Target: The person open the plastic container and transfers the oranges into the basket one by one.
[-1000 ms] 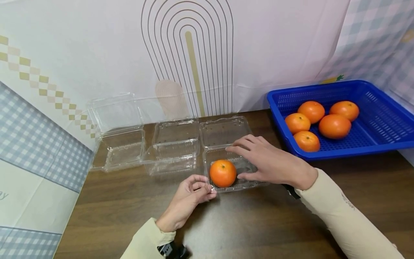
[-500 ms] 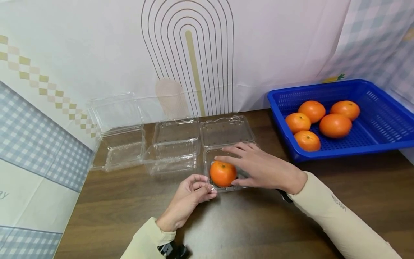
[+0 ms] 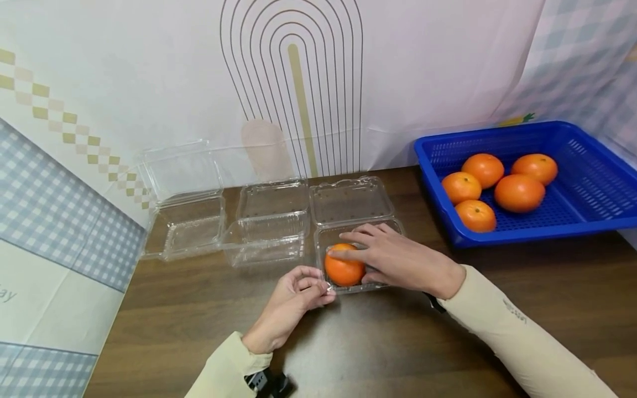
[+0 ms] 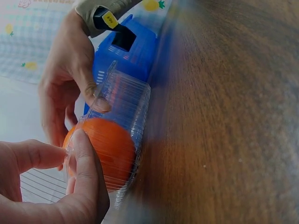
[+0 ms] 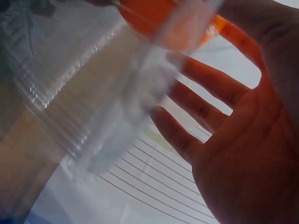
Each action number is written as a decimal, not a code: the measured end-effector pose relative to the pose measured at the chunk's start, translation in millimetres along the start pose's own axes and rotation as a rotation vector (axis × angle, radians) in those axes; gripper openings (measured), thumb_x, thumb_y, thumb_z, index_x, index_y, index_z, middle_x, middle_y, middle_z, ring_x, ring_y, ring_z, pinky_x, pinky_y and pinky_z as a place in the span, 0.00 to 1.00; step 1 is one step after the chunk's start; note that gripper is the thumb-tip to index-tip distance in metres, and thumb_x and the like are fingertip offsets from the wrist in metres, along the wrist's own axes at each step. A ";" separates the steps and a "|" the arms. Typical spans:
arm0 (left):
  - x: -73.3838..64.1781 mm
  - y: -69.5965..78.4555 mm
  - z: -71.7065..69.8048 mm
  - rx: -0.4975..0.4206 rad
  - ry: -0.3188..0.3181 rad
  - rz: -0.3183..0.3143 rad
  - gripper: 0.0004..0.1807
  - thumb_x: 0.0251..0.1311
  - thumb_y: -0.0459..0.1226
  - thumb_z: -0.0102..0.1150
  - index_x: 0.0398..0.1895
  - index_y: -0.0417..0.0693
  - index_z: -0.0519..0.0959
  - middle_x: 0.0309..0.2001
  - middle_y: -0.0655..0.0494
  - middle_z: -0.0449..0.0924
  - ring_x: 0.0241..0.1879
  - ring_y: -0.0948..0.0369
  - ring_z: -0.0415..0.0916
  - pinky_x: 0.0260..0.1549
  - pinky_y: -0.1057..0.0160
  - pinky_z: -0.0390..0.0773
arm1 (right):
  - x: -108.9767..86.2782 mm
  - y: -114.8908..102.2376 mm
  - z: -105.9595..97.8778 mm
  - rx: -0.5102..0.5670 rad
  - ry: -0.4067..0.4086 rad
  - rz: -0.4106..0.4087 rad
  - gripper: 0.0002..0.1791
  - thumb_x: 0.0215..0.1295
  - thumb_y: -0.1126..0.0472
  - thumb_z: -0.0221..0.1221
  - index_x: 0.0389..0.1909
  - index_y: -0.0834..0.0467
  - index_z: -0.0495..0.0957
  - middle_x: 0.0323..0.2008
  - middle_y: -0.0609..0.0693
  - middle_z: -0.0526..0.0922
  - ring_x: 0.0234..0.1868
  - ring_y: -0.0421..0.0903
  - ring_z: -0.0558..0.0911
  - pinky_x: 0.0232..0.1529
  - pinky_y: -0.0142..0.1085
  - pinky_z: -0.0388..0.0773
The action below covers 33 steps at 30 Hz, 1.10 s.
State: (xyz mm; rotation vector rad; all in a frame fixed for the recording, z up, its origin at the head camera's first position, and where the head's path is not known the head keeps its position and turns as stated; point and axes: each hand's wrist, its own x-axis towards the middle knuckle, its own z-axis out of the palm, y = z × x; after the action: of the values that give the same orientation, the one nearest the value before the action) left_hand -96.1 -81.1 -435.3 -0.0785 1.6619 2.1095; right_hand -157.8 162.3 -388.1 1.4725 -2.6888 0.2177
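Observation:
In the head view, an orange [image 3: 343,270] sits at the left side of an opened clear plastic clamshell box [image 3: 352,200]. My left hand [image 3: 291,304] pinches the box's front left corner between thumb and fingers. My right hand [image 3: 400,258] reaches over the box from the right, its index finger lying on top of the orange and its thumb by the fruit's right side. In the left wrist view, the right thumb [image 4: 96,98] is near the box's rim, apart from the orange. Fingers [image 5: 201,102] look spread and fairly straight in the right wrist view.
Two more opened clear boxes stand to the left, one in the middle [image 3: 272,200] and one farther left [image 3: 194,224]. A blue plastic basket [image 3: 552,228] with several oranges [image 3: 520,193] is at the back right. A patterned cloth wall [image 3: 398,83] borders the wooden table [image 3: 199,309].
My right hand has moved left, from beside the orange to over it, with its index finger now on the fruit. The left hand keeps its pinch on the box corner.

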 end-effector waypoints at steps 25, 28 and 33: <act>-0.3 -2.0 1.5 -0.016 0.012 0.012 0.18 0.68 0.25 0.56 0.57 0.28 0.65 0.36 0.55 0.81 0.36 0.63 0.86 0.46 0.66 0.87 | -1.2 7.5 5.7 0.081 -0.005 0.031 0.40 0.53 0.47 0.77 0.68 0.45 0.74 0.60 0.50 0.80 0.65 0.54 0.73 0.69 0.58 0.70; -0.4 -1.8 1.6 -0.021 0.014 0.009 0.18 0.68 0.25 0.56 0.57 0.27 0.65 0.35 0.55 0.81 0.36 0.63 0.86 0.46 0.66 0.87 | -1.4 8.2 3.5 0.070 -0.023 0.043 0.39 0.54 0.47 0.76 0.68 0.43 0.74 0.60 0.49 0.79 0.67 0.54 0.71 0.70 0.58 0.69; -0.8 -1.1 1.2 -0.020 0.022 0.007 0.19 0.68 0.25 0.56 0.57 0.27 0.65 0.35 0.55 0.81 0.35 0.63 0.86 0.45 0.67 0.87 | -1.9 8.4 -0.6 0.070 -0.043 0.055 0.39 0.54 0.47 0.76 0.68 0.43 0.74 0.61 0.49 0.79 0.67 0.54 0.69 0.69 0.59 0.69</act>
State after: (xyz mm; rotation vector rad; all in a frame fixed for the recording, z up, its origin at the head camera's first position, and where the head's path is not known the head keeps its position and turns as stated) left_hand -94.6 -80.0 -435.7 -0.1019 1.6559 2.1380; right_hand -163.9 168.4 -388.6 1.4382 -2.7855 0.2904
